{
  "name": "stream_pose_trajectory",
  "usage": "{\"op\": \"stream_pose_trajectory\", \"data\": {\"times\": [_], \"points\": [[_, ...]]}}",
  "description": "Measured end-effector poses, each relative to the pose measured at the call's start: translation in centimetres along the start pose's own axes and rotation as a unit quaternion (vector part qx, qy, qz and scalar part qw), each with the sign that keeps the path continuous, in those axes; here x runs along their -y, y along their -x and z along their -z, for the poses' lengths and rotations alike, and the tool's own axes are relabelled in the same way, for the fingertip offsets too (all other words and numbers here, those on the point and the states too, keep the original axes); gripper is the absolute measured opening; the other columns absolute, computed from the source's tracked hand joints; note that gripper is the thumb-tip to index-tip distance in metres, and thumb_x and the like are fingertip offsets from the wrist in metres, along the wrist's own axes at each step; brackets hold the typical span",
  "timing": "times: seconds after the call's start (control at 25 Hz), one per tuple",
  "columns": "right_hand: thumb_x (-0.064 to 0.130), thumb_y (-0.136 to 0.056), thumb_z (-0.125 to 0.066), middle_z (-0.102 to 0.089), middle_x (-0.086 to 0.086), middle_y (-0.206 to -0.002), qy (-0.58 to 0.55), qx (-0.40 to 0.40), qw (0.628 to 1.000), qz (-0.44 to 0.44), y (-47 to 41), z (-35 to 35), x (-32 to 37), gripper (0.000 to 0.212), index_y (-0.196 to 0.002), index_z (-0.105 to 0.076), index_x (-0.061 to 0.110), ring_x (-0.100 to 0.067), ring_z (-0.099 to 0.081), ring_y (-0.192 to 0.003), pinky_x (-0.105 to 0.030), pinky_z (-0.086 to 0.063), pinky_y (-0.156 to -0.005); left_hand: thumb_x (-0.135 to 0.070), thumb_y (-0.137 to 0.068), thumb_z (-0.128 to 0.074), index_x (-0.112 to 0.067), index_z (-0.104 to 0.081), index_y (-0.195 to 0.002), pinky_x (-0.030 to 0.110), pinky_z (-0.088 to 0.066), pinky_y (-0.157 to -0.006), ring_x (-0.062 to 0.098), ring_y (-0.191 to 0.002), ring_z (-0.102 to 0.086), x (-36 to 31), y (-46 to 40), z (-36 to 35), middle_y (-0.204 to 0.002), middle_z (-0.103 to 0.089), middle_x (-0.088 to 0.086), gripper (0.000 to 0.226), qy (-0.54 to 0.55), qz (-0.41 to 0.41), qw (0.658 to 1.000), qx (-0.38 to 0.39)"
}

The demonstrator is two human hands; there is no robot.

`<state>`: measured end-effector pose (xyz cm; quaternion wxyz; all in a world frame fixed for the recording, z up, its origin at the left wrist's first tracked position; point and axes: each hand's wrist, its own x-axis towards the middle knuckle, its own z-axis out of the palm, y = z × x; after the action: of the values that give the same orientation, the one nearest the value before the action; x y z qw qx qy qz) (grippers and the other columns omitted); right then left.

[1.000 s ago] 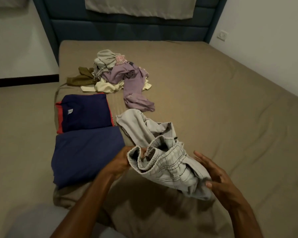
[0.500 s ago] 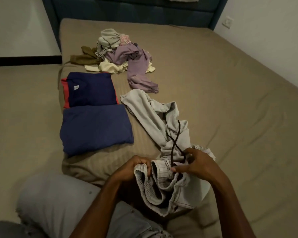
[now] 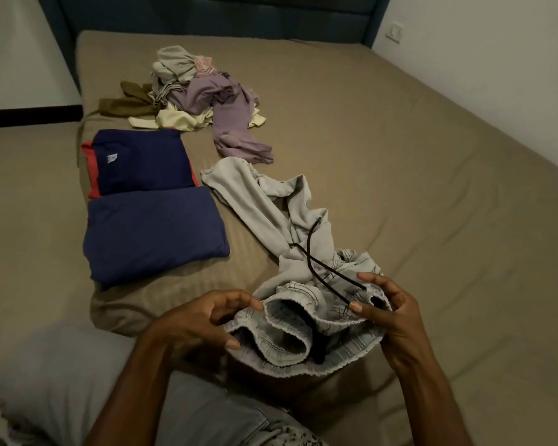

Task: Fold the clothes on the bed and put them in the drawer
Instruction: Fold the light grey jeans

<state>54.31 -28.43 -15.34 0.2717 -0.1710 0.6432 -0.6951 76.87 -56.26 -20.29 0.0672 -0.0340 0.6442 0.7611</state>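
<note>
Surface: tan bed (image 3: 400,188), blue headboard behind, pale wall at right.
Item: grey trousers (image 3: 271,220), near edge of bed; waistband w/ black drawcord (image 3: 316,268) bunched between both hands, legs trailing away, twisted.
Handling (est.): soft, light, limp; elastic waist puckers; cord likely snags. Best hold: waistband corners, then shake flat.
L hand (image 3: 200,320): fingertips pinch waistband rim.
R hand (image 3: 387,313): fingers curled round waistband, thumb by cord.
Nearby: two folded navy tops (image 3: 149,214) just left; unfolded pile (image 3: 200,91) farther up.
</note>
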Motion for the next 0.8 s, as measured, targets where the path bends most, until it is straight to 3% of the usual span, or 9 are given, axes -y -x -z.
{"op": "stream_pose_trajectory", "data": {"times": [0.08, 0.2, 0.28, 0.36, 0.48, 0.56, 0.64, 0.72, 0.8], "points": [[0.021, -0.038, -0.104, -0.069, -0.028, -0.121, -0.026, 0.006, 1.0, -0.014, -0.4, 0.0, 0.6, 0.087, -0.116, -0.07, 0.002, -0.041, -0.069, -0.104, -0.049, -0.06, -0.088, -0.035, -0.06, -0.098, -0.014, -0.057, -0.134, 0.038, -0.046, -0.111, 0.018, -0.132, -0.058, -1.2, -0.8, -1.4, -0.139, -0.063, 0.002, 0.086, -0.001, 0.02, 0.995, -0.103], [0.014, -0.039, -0.103, -0.068, -0.024, -0.127, -0.015, 0.044, 0.999, 0.006, -0.8, -0.9, 1.8, 0.088, -0.119, -0.069, 0.002, -0.038, -0.067, -0.113, -0.047, -0.06, -0.091, -0.069, -0.059, -0.088, -0.043, -0.057, -0.125, 0.022, -0.052, -0.09, -0.003, -0.106, -0.065, -2.3, -3.9, -5.5, -0.113, -0.07, -0.018, 0.077, -0.268, 0.049, 0.937, -0.219], [-0.006, -0.047, -0.094, -0.069, -0.016, -0.13, 0.021, 0.085, 0.996, 0.02, -0.9, -1.5, 3.4, 0.082, -0.124, -0.069, 0.003, -0.031, -0.067, -0.12, -0.045, -0.059, -0.095, -0.066, -0.078, -0.069, -0.041, -0.06, -0.116, 0.026, -0.048, -0.071, 0.005, -0.087, -0.068, -1.6, -6.1, -6.9, -0.096, -0.072, -0.015, 0.046, -0.434, 0.028, 0.856, -0.28], [-0.026, -0.053, -0.082, -0.072, -0.011, -0.125, 0.108, 0.11, 0.987, 0.045, -1.4, -1.2, 5.0, 0.084, -0.128, -0.068, 0.008, -0.026, -0.07, -0.114, -0.039, -0.06, -0.093, -0.043, -0.086, -0.058, -0.033, -0.061, -0.11, 0.031, -0.041, -0.063, 0.022, -0.083, -0.069, -2.1, -7.1, -6.1, -0.09, -0.073, -0.004, 0.026, -0.49, 0.035, 0.801, -0.344], [-0.018, -0.061, -0.072, -0.065, 0.001, -0.116, 0.398, -0.018, 0.909, 0.125, -2.0, -0.2, 6.1, 0.078, -0.127, -0.068, 0.024, -0.023, -0.066, -0.096, -0.015, -0.054, -0.077, -0.012, -0.093, -0.058, -0.018, -0.063, -0.108, 0.032, -0.037, -0.06, 0.031, -0.077, -0.066, -6.8, -7.6, -2.7, -0.087, -0.071, 0.007, 0.017, -0.41, -0.011, 0.779, -0.473], [-0.004, -0.062, -0.072, -0.057, 0.0, -0.118, 0.547, -0.132, 0.817, 0.124, -2.1, -0.6, 6.6, 0.073, -0.128, -0.065, 0.026, -0.026, -0.06, -0.101, -0.026, -0.053, -0.076, -0.006, -0.094, -0.056, -0.016, -0.067, -0.104, 0.031, -0.04, -0.06, 0.024, -0.075, -0.063, -12.3, -8.3, -1.5, -0.087, -0.069, 0.002, 0.018, -0.327, -0.07, 0.781, -0.528], [0.014, -0.068, -0.075, -0.056, -0.006, -0.124, 0.633, -0.178, 0.753, 0.026, -2.0, -1.7, 7.1, 0.066, -0.132, -0.06, 0.025, -0.031, -0.057, -0.11, -0.035, -0.049, -0.079, -0.003, -0.091, -0.052, -0.017, -0.072, -0.097, 0.032, -0.055, -0.057, 0.022, -0.078, -0.069, -17.9, -9.8, -1.1, -0.09, -0.072, 0.004, 0.026, -0.188, -0.116, 0.809, -0.545], [0.027, -0.075, -0.07, -0.066, -0.008, -0.118, 0.617, -0.128, 0.763, -0.143, -2.2, -2.5, 7.3, 0.048, -0.122, -0.06, 0.022, -0.03, -0.067, -0.102, -0.032, -0.048, -0.074, -0.001, -0.09, -0.051, -0.017, -0.074, -0.089, 0.037, -0.062, -0.058, 0.027, -0.079, -0.073, -22.5, -11.2, -0.5, -0.09, -0.073, 0.01, 0.028, -0.07, -0.135, 0.825, -0.544], [0.023, -0.074, -0.062, -0.076, -0.007, -0.093, 0.538, -0.048, 0.805, -0.246, -2.0, -2.2, 7.0, 0.033, -0.108, -0.064, 0.021, -0.024, -0.076, -0.073, -0.034, -0.06, -0.068, -0.006, -0.088, -0.054, -0.02, -0.075, -0.085, 0.043, -0.065, -0.064, 0.026, -0.081, -0.074, -26.9, -11.5, 0.6, -0.088, -0.075, 0.007, 0.025, -0.066, -0.166, 0.802, -0.57]]}}
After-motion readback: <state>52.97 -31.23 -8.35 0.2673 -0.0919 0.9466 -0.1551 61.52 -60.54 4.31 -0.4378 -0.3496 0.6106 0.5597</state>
